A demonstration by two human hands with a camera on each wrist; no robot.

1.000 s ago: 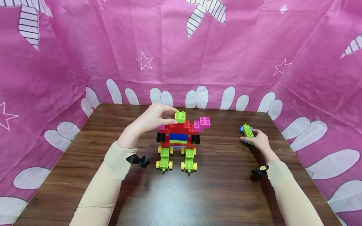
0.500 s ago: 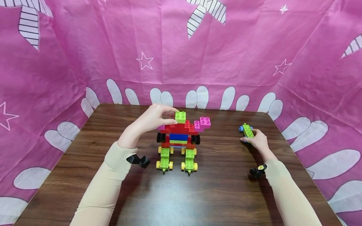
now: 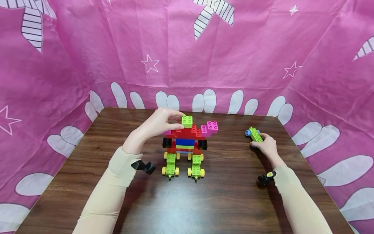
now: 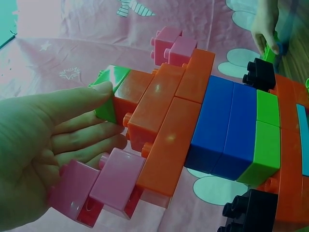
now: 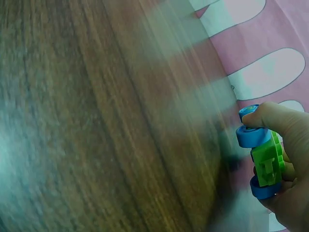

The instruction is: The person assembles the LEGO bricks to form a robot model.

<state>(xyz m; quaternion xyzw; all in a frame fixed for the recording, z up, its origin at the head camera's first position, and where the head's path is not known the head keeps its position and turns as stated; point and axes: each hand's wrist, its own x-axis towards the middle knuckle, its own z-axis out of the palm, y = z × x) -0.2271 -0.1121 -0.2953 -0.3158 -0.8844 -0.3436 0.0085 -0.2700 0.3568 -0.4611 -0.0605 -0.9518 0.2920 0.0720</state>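
In the middle of the head view stands a figure of toy building bricks, with a red body (image 3: 187,133), blue bricks (image 3: 185,142) at its waist and pink arms (image 3: 212,126). My left hand (image 3: 156,123) pinches the lime green brick (image 3: 187,121) on its top; in the left wrist view the thumb (image 4: 91,96) lies against that brick. Two green wheeled bases (image 3: 196,169) with yellow wheels form the feet. At the right, my right hand (image 3: 268,146) grips a green wheeled base (image 3: 255,135) with blue wheels (image 5: 253,137), thumb by one wheel.
Both the figure and my forearms are over a dark wood table (image 3: 228,201). A pink curtain (image 3: 187,58) with white shapes hangs behind and at both sides. Black wrist cameras (image 3: 149,168) are strapped to both sleeves.
The blue-wheeled base in my right hand has turned and shifted slightly left. My left hand keeps its pinch on the lime green brick, nearly still.
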